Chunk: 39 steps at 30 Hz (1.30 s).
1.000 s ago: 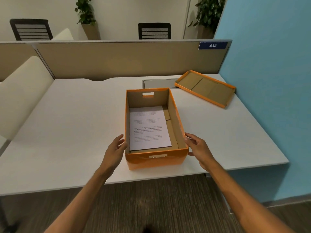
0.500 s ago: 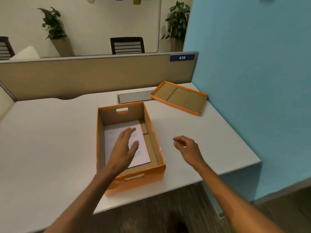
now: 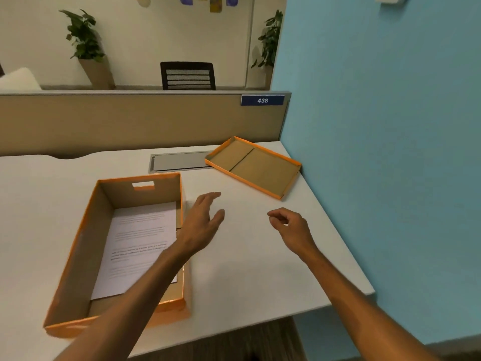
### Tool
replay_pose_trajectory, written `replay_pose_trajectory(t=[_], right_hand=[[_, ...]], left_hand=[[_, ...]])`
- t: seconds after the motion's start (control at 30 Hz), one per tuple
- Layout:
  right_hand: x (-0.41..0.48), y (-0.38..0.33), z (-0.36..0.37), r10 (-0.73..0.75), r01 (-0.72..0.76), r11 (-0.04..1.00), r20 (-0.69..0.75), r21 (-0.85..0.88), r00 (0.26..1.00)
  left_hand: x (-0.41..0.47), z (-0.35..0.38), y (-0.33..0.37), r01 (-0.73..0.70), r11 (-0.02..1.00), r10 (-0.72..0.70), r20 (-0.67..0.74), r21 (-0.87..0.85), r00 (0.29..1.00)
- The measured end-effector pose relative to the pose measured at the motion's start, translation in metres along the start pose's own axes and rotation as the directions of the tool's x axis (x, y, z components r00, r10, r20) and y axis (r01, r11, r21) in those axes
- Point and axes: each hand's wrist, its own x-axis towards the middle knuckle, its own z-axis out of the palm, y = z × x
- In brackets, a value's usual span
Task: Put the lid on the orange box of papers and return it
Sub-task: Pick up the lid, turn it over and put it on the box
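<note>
The orange box (image 3: 86, 246) stands open near the front edge of the white desk (image 3: 247, 261), with white printed papers (image 3: 140, 243) lying flat inside. Its orange lid (image 3: 255, 166) lies upside down at the back right of the desk, against the blue wall. My left hand (image 3: 201, 221) reaches across the box's right wall, fingers spread, holding nothing, and points toward the lid. My right hand (image 3: 291, 227) hovers over the bare desk to the right, fingers loosely curled, empty. Both hands are a good distance short of the lid.
A grey cable hatch (image 3: 179, 161) is set in the desk just left of the lid. A beige partition (image 3: 130, 121) with a "438" tag closes off the back. The blue wall (image 3: 377, 126) bounds the right side. A black chair and potted plants stand beyond.
Both hands let go of the box's front corners and moved forward and right toward the lid. My view swung to the right, so the box now sits at the lower left.
</note>
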Motion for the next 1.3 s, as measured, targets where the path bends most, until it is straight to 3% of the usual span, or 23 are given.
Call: replay_pose_trajectory(t=[0.47,0.53,0.67,0.77,1.07,1.3], right_hand=[[0.105,0.063,-0.037,0.192,-0.192,0.980,0.016,0.053,0.981],[0.123,0.072,-0.034,0.258,-0.258,0.963,0.014,0.083,0.966],[0.158,0.090,-0.027,0.492,-0.469,0.841,-0.019,0.268,0.871],[0.188,0.102,-0.022,0.604,-0.552,0.745,-0.027,0.376,0.797],[0.257,0.120,-0.009,0.739,-0.624,0.530,0.048,0.573,0.672],[0.278,0.123,-0.004,0.841,-0.679,0.372,0.079,0.633,0.535]], left_hand=[[0.094,0.111,0.011,0.256,0.945,-0.253,0.042,-0.205,0.966],[0.115,0.121,0.000,0.356,0.872,-0.342,0.102,-0.335,0.934],[0.160,0.141,-0.025,0.558,0.521,-0.536,0.261,-0.646,0.803],[0.191,0.156,-0.047,0.606,0.341,-0.596,0.334,-0.719,0.731],[0.269,0.194,-0.087,0.654,0.210,-0.646,0.398,-0.727,0.651],[0.294,0.205,-0.098,0.635,0.076,-0.598,0.474,-0.769,0.646]])
